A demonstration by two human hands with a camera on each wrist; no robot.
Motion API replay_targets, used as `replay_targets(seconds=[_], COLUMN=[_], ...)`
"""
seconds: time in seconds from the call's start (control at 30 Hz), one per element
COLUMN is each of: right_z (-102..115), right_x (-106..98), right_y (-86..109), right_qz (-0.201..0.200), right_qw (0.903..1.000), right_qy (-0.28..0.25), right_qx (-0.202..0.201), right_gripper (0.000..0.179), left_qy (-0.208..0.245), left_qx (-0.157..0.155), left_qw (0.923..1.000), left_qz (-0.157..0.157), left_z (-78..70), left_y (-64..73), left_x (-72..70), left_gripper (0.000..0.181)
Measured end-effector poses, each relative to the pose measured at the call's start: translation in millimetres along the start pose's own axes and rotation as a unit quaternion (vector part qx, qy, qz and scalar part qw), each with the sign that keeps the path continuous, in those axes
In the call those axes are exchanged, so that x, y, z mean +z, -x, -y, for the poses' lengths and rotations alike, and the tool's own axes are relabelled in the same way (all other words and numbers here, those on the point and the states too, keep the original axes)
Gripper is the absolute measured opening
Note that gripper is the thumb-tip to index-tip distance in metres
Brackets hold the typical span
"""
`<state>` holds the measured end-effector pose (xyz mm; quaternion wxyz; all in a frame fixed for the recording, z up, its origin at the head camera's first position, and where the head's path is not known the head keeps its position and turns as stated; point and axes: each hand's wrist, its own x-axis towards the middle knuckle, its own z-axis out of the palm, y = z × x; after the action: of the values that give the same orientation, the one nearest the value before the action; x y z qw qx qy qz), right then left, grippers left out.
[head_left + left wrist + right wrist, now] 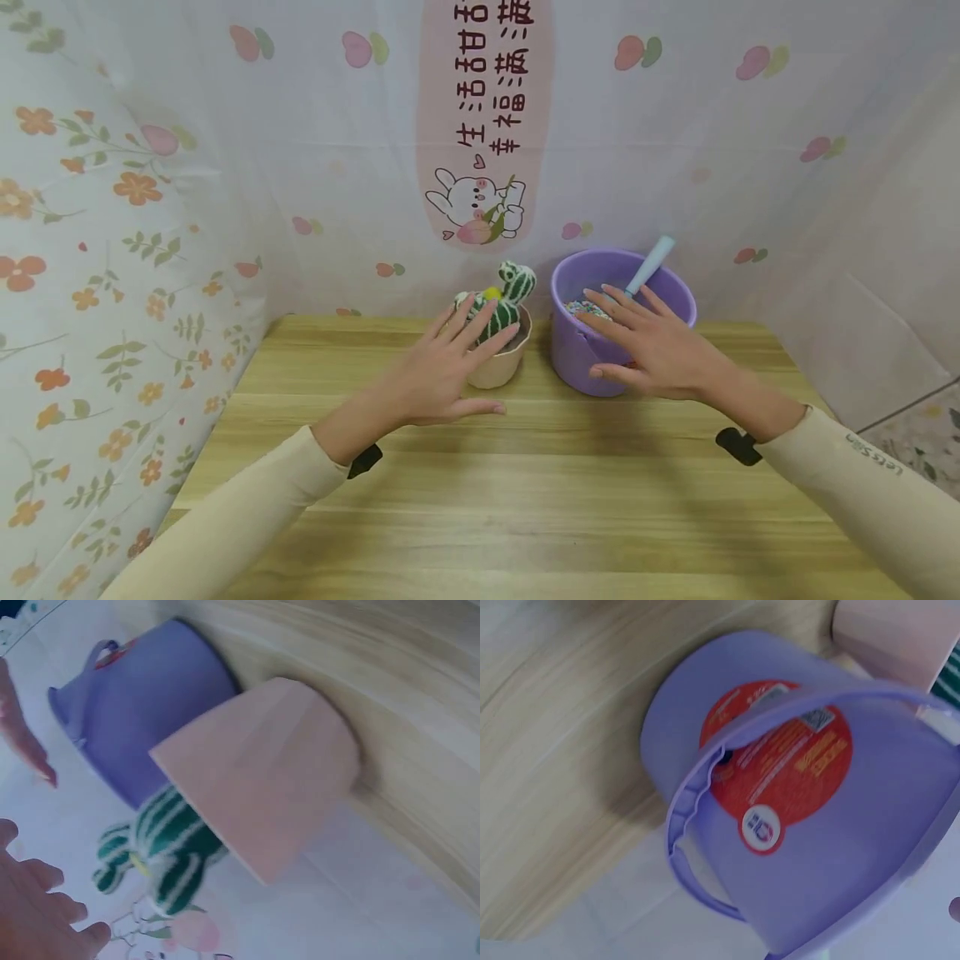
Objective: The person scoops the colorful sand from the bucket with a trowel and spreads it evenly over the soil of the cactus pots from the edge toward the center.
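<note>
A crocheted green-and-white cactus [517, 287] with a yellow bit stands in a pale pink ribbed pot [493, 372]. My left hand [442, 367] hovers in front of the pot, fingers spread and holding nothing. To its right is a purple bucket [573, 354], with small multicoloured bits [583, 309] inside and a light blue handle [651, 262] poking out over the rim. My right hand [648, 342] is spread before the bucket, palm down, and grips nothing. The right wrist view shows the bucket's carrying handle [694, 802] hanging down over a red label [780, 757].
A wood-grain table [487, 517] carries both containers near its back edge. Behind it hangs a white cloth [337, 167] with a printed rabbit and writing. Flowered cloth [97, 333] covers the left side, and pale cloth hangs at the right.
</note>
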<state>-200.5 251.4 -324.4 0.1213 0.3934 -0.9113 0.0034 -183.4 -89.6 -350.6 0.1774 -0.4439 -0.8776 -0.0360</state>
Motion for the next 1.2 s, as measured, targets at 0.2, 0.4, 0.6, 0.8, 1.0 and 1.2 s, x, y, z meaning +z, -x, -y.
replay_targets(seconds=[0.2, 0.4, 0.6, 0.8, 1.0, 1.2], right_z=[-13.6, -28.4, -40.4, -48.7, -56.2, -58.6], right_x=[-1.8, -3.7, -8.3, -14.0, -13.7, -13.0], right_y=[-4.3, -11.9, -18.9, -23.8, -28.3, -30.3], right_qz=[0.018, 0.047, 0.058, 0.066, 0.068, 0.071], right_qw=[0.9989, 0.9930, 0.9865, 0.9801, 0.9744, 0.9646], right_qy=[-0.013, -0.031, -0.056, -0.076, -0.086, -0.098], right_qx=[0.040, 0.104, 0.142, 0.171, 0.196, 0.234], right_gripper=[0.073, 0.075, 0.077, 0.080, 0.085, 0.093], left_qy=[0.017, 0.044, 0.084, 0.150, 0.215, 0.288], left_qx=[-0.008, -0.030, -0.058, -0.080, -0.119, -0.155], left_qw=[0.9996, 0.9982, 0.9942, 0.9844, 0.9679, 0.9427], left_qz=[-0.019, -0.027, -0.034, -0.045, -0.053, -0.069], left_z=[-13.3, -27.7, -37.8, -45.2, -51.8, -59.7], left_y=[-18.3, -35.7, -48.1, -57.7, -66.4, -72.1], left_x=[-0.6, 0.2, 6.1, 13.3, 23.4, 35.0], left_gripper=[0.095, 0.100, 0.101, 0.104, 0.110, 0.116])
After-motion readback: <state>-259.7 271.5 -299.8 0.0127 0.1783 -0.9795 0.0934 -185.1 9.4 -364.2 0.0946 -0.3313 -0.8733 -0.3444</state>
